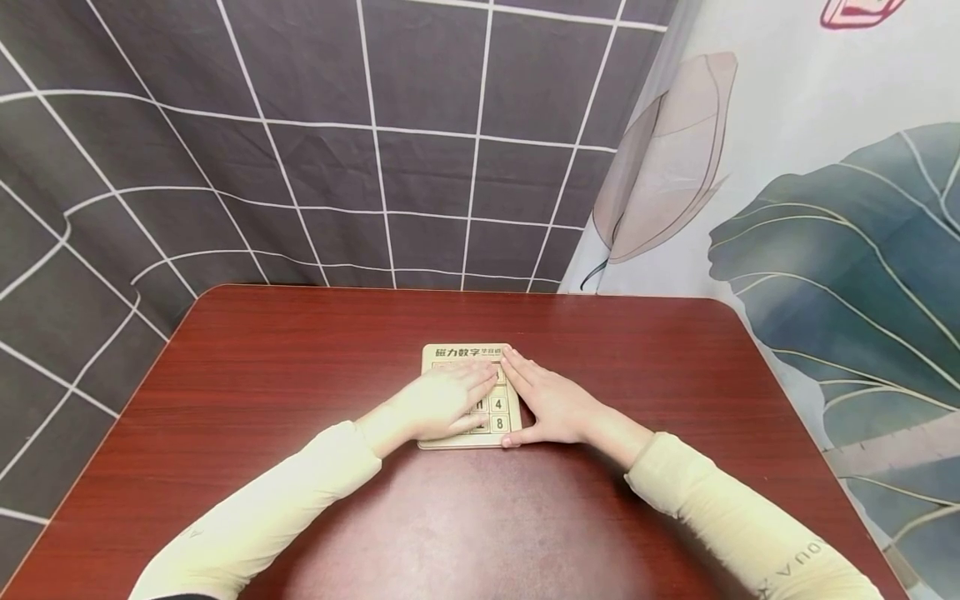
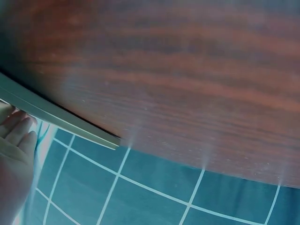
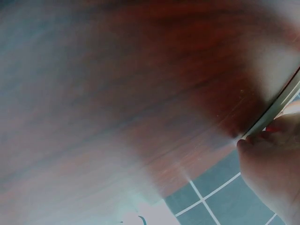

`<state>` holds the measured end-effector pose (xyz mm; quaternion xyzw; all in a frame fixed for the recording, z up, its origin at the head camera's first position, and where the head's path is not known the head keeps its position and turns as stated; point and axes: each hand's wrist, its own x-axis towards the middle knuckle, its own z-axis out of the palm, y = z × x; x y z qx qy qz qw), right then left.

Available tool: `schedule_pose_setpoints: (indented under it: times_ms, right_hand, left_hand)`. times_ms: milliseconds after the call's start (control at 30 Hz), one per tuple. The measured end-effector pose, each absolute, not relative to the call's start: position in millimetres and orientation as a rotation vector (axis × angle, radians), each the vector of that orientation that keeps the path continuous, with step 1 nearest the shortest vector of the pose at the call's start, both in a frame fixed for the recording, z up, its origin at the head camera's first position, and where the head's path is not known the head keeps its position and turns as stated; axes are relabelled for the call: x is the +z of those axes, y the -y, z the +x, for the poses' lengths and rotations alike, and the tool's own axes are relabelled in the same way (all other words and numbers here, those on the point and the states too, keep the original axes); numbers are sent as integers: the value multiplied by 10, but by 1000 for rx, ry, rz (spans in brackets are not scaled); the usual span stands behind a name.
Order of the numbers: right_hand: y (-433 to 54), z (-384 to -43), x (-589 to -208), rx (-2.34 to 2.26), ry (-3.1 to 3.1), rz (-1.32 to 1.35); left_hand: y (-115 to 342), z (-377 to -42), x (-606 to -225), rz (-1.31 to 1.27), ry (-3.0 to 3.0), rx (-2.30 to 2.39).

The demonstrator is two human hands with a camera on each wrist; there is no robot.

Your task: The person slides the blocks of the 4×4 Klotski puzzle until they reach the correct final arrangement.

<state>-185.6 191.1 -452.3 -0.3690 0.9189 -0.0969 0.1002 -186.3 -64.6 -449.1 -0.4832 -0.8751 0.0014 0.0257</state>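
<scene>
A cream number sliding puzzle (image 1: 498,422) lies flat on the table, with dark printed characters along its far edge. My left hand (image 1: 448,402) rests over its left and middle part, fingers straight across the tiles. Beneath that hand most of the tiles are hidden; a 4 and an 8 show in the right column. Along the puzzle's right side, my right hand (image 1: 558,407) touches the frame, its straight fingers at the far right corner and its thumb near the close right corner. In both wrist views the puzzle's edge (image 2: 61,117) appears beside the hand.
The reddish-brown wooden table (image 1: 300,350) has rounded far corners. Behind it hangs a dark grey curtain (image 1: 420,83) with white grid lines. To the right is a pale curtain (image 1: 787,108) printed with large leaves.
</scene>
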Motion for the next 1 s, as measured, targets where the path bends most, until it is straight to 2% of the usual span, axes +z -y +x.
schedule_pose_setpoints:
  times_ms: [300,700,1000]
  right_hand:
    - [-1919,-1850,-4493,-271,-2719,-1113]
    - [-1915,-1864,-4537,-282,-2721,-1102]
    - [-1914,-1855,-4522,-283,-2721,-1099]
  left_hand:
    - [660,-1732,-4497,-1536,2689,-21]
    - [883,-1893,-4516,-1417,2709,11]
    - [841,-1900,-4510,-1435,2708,-5]
